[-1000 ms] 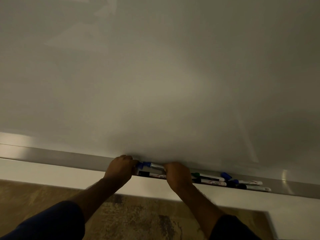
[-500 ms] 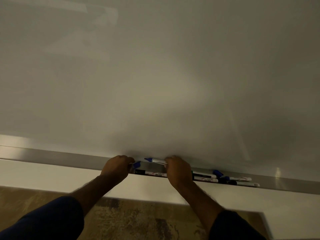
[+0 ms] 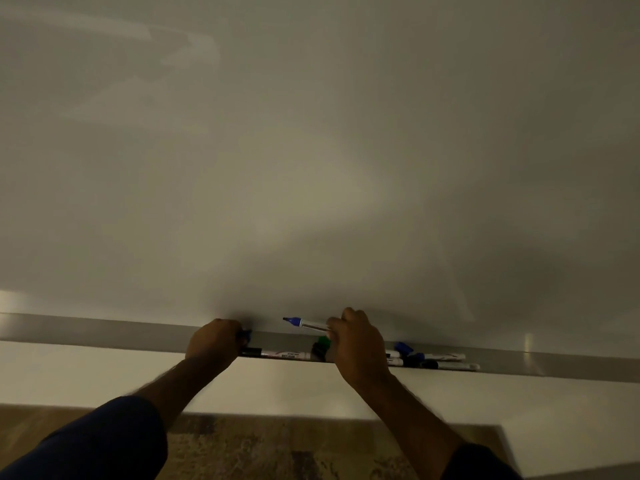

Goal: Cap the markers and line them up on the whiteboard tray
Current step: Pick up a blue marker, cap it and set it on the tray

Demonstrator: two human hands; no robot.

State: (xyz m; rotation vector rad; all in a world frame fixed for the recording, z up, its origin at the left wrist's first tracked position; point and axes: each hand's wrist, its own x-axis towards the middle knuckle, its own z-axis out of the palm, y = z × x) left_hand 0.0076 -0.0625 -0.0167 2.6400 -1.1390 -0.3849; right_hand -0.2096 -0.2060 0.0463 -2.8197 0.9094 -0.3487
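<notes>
My right hand (image 3: 356, 341) grips an uncapped blue marker (image 3: 304, 323), held above the tray with its bare tip pointing left. My left hand (image 3: 213, 342) is closed around a blue cap (image 3: 246, 336), of which only a bit shows past the fingers. The cap and the tip are apart. A long grey whiteboard tray (image 3: 104, 329) runs below the board. On it lies a black-capped marker (image 3: 280, 354) between my hands, a green cap (image 3: 323, 342) by my right hand, and several more markers (image 3: 436, 362) to the right.
The large whiteboard (image 3: 311, 150) fills the upper view. Under the tray is a pale wall strip (image 3: 86, 372), and a patterned brown floor (image 3: 259, 448) lies below. Dark sleeves cover both forearms.
The blue marker and its cap have come apart: my right hand lifted the marker up and to the right, while my left hand kept the cap. The tip is now bare.
</notes>
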